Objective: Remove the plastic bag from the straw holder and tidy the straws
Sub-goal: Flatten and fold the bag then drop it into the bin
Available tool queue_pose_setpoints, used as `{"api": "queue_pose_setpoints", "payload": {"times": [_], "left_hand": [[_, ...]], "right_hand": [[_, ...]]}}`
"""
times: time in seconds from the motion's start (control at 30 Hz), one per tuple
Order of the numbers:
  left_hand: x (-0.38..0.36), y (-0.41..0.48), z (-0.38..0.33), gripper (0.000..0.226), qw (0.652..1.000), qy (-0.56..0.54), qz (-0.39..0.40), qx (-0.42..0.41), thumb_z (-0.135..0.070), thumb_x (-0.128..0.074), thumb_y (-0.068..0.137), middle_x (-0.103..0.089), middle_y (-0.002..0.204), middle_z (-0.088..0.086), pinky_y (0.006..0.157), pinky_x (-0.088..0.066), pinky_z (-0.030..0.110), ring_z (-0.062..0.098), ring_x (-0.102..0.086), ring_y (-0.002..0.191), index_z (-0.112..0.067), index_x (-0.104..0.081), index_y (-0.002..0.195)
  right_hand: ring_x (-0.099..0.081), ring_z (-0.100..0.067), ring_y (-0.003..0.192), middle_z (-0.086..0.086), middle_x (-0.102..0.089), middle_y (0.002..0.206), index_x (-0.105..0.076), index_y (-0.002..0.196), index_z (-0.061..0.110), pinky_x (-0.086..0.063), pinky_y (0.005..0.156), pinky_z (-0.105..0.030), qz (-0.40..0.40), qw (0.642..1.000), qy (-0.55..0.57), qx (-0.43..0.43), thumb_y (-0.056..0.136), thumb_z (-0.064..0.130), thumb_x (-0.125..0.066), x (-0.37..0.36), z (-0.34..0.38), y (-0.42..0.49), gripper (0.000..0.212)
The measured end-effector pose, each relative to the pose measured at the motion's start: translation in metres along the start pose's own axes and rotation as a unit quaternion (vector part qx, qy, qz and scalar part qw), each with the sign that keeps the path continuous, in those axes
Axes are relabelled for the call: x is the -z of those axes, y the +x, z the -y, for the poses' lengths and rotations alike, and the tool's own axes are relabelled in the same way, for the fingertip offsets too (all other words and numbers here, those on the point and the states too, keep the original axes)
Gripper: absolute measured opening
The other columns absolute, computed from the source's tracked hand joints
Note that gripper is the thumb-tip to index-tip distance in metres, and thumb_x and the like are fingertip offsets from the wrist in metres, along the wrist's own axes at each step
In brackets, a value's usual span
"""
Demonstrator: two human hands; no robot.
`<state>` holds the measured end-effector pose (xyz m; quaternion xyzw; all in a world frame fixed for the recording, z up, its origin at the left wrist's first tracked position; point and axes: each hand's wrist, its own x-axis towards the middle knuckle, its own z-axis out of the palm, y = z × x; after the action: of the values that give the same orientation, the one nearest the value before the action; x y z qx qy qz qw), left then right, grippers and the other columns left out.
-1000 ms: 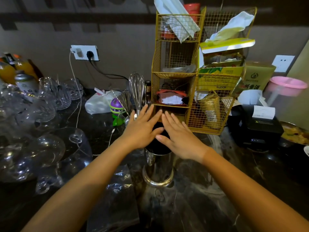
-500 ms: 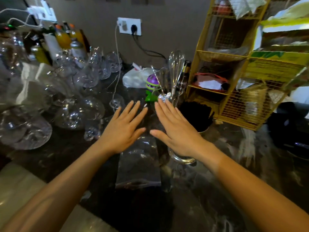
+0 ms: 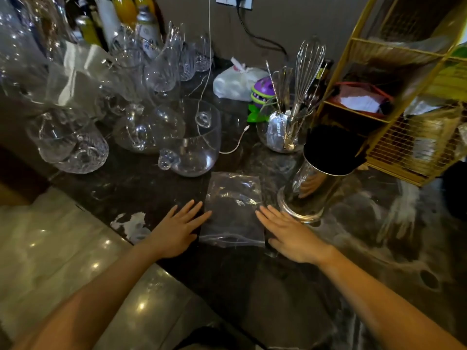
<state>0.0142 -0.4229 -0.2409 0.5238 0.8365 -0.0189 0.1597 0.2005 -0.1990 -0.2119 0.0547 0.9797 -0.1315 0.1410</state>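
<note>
Both palms flat, fingers spread: left hand (image 3: 177, 231) and right hand (image 3: 290, 233) flank the plastic bag (image 3: 233, 210), holding nothing, straw holder (image 3: 316, 183) beyond the right fingertips.

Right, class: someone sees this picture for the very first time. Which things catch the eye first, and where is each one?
The eye lands on the two open hands, left hand and right hand, flat on the dark counter either side of a clear plastic bag lying flat. Just right of the bag stands a shiny metal straw holder packed with black straws. A crowd of clear glassware fills the left, and a gold wire rack stands at the right.
</note>
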Motion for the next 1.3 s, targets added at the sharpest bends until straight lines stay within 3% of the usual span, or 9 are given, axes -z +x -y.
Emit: {"api": "queue_pose_setpoints", "payload": {"times": [0.1, 0.23, 0.43, 0.53, 0.7, 0.8, 0.97, 1.13, 1.3], "left_hand": [[0.0, 0.003, -0.005, 0.065, 0.999, -0.026, 0.006, -0.02, -0.037, -0.037, 0.09, 0.02, 0.142, -0.005, 0.113, 0.005, 0.043, 0.015, 0.024, 0.128, -0.04, 0.015, 0.128], [0.002, 0.009, -0.009, 0.05, 0.997, -0.052, -0.033, -0.05, -0.031, -0.038, 0.091, 0.002, 0.153, 0.004, 0.115, 0.0, 0.041, 0.02, 0.009, 0.139, -0.031, -0.019, 0.137], [0.015, 0.016, -0.012, 0.027, 0.965, -0.239, -0.091, -0.054, -0.018, -0.044, 0.09, -0.039, 0.143, 0.007, 0.112, -0.013, 0.03, 0.015, -0.025, 0.136, -0.019, -0.055, 0.115], [0.02, 0.016, -0.012, 0.023, 0.945, -0.308, -0.107, -0.029, -0.019, -0.045, 0.09, -0.061, 0.12, 0.005, 0.098, -0.039, 0.024, 0.01, -0.056, 0.109, -0.023, -0.058, 0.109], [0.032, 0.025, -0.013, 0.013, 0.907, -0.41, -0.093, -0.001, -0.023, -0.043, 0.09, -0.063, 0.09, -0.007, 0.076, -0.052, 0.025, 0.003, -0.062, 0.083, -0.028, -0.054, 0.093], [0.037, 0.035, -0.013, 0.011, 0.893, -0.441, -0.087, 0.027, -0.022, -0.042, 0.091, -0.064, 0.085, -0.002, 0.072, -0.055, 0.03, 0.012, -0.066, 0.078, -0.026, -0.052, 0.091], [0.04, 0.051, -0.014, 0.013, 0.867, -0.483, -0.058, 0.11, -0.024, -0.043, 0.091, -0.065, 0.075, 0.005, 0.049, -0.05, 0.02, 0.015, -0.067, 0.058, -0.027, -0.051, 0.08], [0.038, 0.064, -0.013, 0.023, 0.846, -0.49, -0.062, 0.202, -0.024, -0.042, 0.091, -0.065, 0.068, 0.011, 0.048, -0.051, 0.026, 0.017, -0.062, 0.051, -0.01, -0.058, 0.083], [0.041, 0.071, -0.012, 0.033, 0.904, -0.338, -0.076, 0.252, -0.028, -0.043, 0.088, -0.06, 0.064, 0.007, 0.061, -0.047, 0.032, 0.02, -0.06, 0.061, -0.01, -0.059, 0.066]], "right_hand": [[0.011, -0.01, 0.139, 0.004, 0.004, 0.155, 0.001, 0.141, 0.027, 0.01, 0.109, -0.027, 0.024, 1.0, 0.007, -0.008, 0.092, 0.029, -0.036, -0.009, -0.002, -0.002, 0.062], [0.0, -0.012, 0.141, 0.002, -0.011, 0.154, -0.019, 0.14, 0.021, 0.0, 0.113, -0.029, -0.006, 0.999, 0.047, -0.015, 0.095, 0.031, -0.034, -0.02, 0.002, 0.002, 0.049], [-0.025, -0.005, 0.13, -0.005, -0.042, 0.141, -0.065, 0.103, 0.008, -0.019, 0.109, -0.023, -0.116, 0.94, 0.318, -0.053, 0.087, 0.019, -0.054, -0.011, 0.003, 0.01, 0.023], [-0.042, -0.005, 0.118, -0.005, -0.053, 0.128, -0.067, 0.085, 0.003, -0.031, 0.098, -0.017, -0.154, 0.889, 0.424, -0.076, 0.085, 0.012, -0.056, -0.004, 0.005, 0.013, 0.014], [-0.057, -0.01, 0.075, 0.001, -0.06, 0.074, -0.057, 0.064, 0.018, -0.045, 0.073, -0.018, -0.214, 0.824, 0.511, -0.122, 0.088, 0.014, -0.051, 0.0, 0.011, 0.025, 0.025], [-0.061, -0.022, 0.09, -0.012, -0.061, 0.085, -0.053, 0.074, 0.012, -0.051, 0.081, -0.031, -0.204, 0.802, 0.541, -0.149, 0.09, 0.019, -0.046, -0.001, 0.012, 0.037, 0.019], [-0.063, -0.015, 0.073, -0.002, -0.058, 0.072, -0.048, 0.07, 0.018, -0.053, 0.056, -0.019, -0.199, 0.822, 0.504, -0.177, 0.091, 0.023, -0.045, 0.005, 0.009, 0.052, 0.022], [-0.063, -0.024, 0.063, -0.008, -0.059, 0.066, -0.044, 0.064, 0.02, -0.055, 0.061, -0.038, -0.177, 0.868, 0.405, -0.226, 0.091, 0.025, -0.044, 0.015, 0.007, 0.074, 0.027], [-0.061, -0.015, 0.053, -0.003, -0.058, 0.06, -0.046, 0.064, 0.022, -0.053, 0.053, -0.025, -0.131, 0.891, 0.352, -0.256, 0.09, 0.024, -0.049, 0.016, 0.006, 0.092, 0.026]]}}
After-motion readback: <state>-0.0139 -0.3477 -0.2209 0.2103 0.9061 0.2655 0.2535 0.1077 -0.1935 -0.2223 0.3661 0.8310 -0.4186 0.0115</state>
